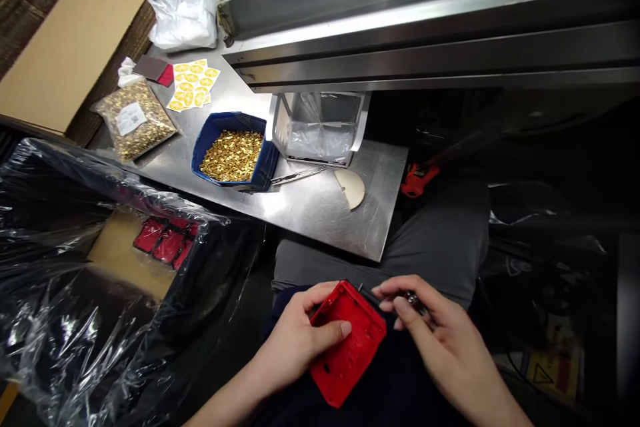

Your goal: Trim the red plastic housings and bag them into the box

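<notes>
My left hand [310, 333] grips a red plastic housing [350, 353] by its left side, thumb pressed on the inside. The housing is a shallow open shell with a dark rim edge, held tilted above my lap. Close to its upper right edge, my right hand [425, 320] is closed around a slim dark hand tool [417, 307]. The thin tip of the tool points toward that edge; whether it touches cannot be made out. My fingers hide part of the tool, so its exact kind does not show.
On the metal table [320, 220] are a blue bin [270, 167] of small gold-coloured pieces, tweezers [299, 175], a cream half-disc [353, 188], a holder with clear bags [320, 140], yellow stickers [193, 85] and a bag of gold pieces [135, 123]. A plastic-lined box [125, 247] contains red parts.
</notes>
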### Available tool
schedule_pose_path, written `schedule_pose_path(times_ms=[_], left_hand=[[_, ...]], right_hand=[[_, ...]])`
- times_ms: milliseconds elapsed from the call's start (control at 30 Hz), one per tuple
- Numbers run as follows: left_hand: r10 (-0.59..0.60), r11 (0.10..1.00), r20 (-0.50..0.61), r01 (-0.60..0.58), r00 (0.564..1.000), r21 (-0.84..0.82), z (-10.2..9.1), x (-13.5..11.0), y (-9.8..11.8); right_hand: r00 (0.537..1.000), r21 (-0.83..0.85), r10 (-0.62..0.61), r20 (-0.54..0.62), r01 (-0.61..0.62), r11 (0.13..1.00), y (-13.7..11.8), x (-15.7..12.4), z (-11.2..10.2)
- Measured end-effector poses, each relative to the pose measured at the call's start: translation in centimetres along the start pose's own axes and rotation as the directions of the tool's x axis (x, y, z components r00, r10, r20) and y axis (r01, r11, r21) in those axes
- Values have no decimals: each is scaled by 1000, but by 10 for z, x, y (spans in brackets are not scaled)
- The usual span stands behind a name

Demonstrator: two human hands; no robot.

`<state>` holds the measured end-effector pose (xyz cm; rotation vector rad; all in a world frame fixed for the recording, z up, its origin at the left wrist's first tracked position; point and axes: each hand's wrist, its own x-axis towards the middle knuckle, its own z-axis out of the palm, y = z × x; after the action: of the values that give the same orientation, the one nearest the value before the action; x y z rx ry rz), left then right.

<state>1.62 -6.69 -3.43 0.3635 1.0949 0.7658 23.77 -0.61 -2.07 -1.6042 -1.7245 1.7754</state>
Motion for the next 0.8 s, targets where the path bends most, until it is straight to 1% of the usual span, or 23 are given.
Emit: schedule_pose_path(times_ms=[67,167,267,367,400,467,533,567,633,700,733,800], left_hand=[[13,1000,-5,-13,1000,14,0,0,1],[17,999,-40,-15,999,43,-1,-1,1],[5,999,-48,-3,999,50,-2,-1,-1],[-9,999,-53,11,999,42,-3,-2,-3],[-18,999,-57,20,998,33,-3,-2,-4],[-40,999,-60,40,997,8,-4,-2,-5],[-54,998,-55,54,997,-12,-3,-2,-5],[-57,998,-53,56,997,-13,-3,-2,-5],[-54,999,-55,54,997,0,-3,-2,-4],[-42,999,-60,43,997,18,-3,-2,-3],[-34,999,-61,36,998,26,-2,-2,-3],[-13,999,-66,16,998,37,-2,-3,-3]], right_hand=[[998,57,6,55,-9,998,-5,7,10],[999,92,3,46,-8,996,-11,11,19],[1000,76,20,9,-21,997,-10,7,20],[999,36,37,-11,-37,999,-4,-4,14],[999,16,29,-31,-29,999,-1,-9,10],[994,-24,-1,-111,-2,1000,5,-17,3],[981,-54,-27,-194,17,998,9,-21,-4],[976,-62,-26,-214,13,998,10,-21,-6],[982,-73,0,-187,-14,997,7,-17,-5],[993,-89,28,-116,-38,995,2,-12,1],[997,-95,23,-78,-30,995,0,-10,4],[999,-104,-33,0,33,994,-1,-9,9]])
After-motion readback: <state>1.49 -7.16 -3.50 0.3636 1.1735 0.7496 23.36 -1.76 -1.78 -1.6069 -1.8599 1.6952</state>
